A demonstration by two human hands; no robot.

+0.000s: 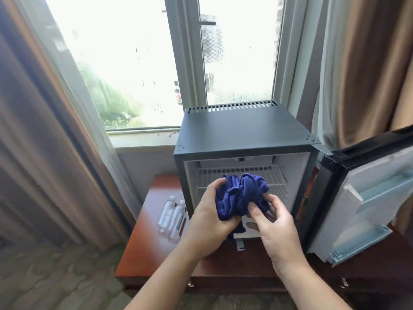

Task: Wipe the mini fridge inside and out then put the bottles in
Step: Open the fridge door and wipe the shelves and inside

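A black mini fridge [243, 128] stands on a reddish wooden table [143, 249], its door [366, 198] swung open to the right. Inside I see a white wire shelf [241, 173]. In front of the opening, my left hand [210, 215] grips a bunched dark-blue cloth [241, 195] from the left. My right hand [274, 229] pinches the cloth's right side with curled fingers. Two clear plastic bottles [171, 217] lie side by side on the table, left of the fridge.
The table stands before a bright window [125, 63] with a sill. Brown and sheer curtains [44, 142] hang at both sides. The open door [366, 198] has pale-blue shelves and juts out to the right. Patterned carpet [55, 276] covers the floor at lower left.
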